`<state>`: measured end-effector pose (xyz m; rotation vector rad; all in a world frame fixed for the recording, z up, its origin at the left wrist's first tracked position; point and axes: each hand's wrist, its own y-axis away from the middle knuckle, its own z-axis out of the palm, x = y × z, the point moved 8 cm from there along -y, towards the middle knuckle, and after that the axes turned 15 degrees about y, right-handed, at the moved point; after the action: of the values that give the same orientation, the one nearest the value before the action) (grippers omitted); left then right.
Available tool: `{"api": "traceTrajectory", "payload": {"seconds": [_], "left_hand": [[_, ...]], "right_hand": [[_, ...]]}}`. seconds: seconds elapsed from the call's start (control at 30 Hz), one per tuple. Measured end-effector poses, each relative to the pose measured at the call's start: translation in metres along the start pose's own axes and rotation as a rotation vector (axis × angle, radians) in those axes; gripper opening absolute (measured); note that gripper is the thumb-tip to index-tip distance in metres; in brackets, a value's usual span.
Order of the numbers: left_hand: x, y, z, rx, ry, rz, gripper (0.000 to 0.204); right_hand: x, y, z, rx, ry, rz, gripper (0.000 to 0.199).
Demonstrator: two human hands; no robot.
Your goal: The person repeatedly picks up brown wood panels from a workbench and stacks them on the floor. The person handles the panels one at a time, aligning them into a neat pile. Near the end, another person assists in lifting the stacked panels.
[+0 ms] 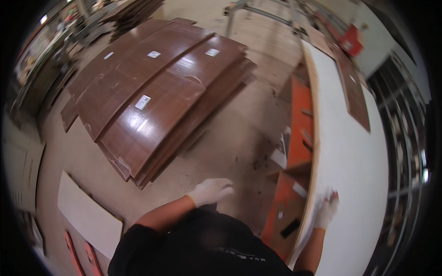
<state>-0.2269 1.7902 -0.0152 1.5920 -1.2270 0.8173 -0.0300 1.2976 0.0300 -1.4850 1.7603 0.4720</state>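
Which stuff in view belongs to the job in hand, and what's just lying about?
Likely in use:
White worktop
Right gloved hand at it, grip too blurred to tell
Left gloved hand, apart from it

Likely just lying about:
Glossy brown panels, stacked
Brown board on worktop's far end
White panel, lower left
Red bars

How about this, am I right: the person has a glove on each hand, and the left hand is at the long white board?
Almost! It's the right hand that is at the long white board, as the head view shows; the left hand is away from it. You're right about a glove on each hand.
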Motion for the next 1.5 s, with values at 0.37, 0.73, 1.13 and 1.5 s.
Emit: {"api": "traceTrajectory", "payload": {"seconds": [0.37, 0.73, 1.13, 1.5], "left_hand": [[0.259, -0.315, 0.068, -0.099, -0.024, 0.859, 0.030], [0.320, -0.496, 0.110, -0.242, -0.347, 0.858, 0.040], [0.315, -0.509, 0.120, -0.456, -0.462, 0.696, 0.036], [0.182, -0.455, 0.072, -0.618, 1.157, -0.287, 0.049]], "right_hand": [[0.028, -0.328, 0.026, 0.192, 1.315, -0.396, 0.047], [0.037, -0.702, 0.054, 0.132, 0.983, 0.232, 0.061], [0.044, -0.670, 0.053, 0.146, 1.119, 0.396, 0.060], [-0.116, -0.252, 0.137, -0.047, 0.891, 0.285, 0.077]]}}
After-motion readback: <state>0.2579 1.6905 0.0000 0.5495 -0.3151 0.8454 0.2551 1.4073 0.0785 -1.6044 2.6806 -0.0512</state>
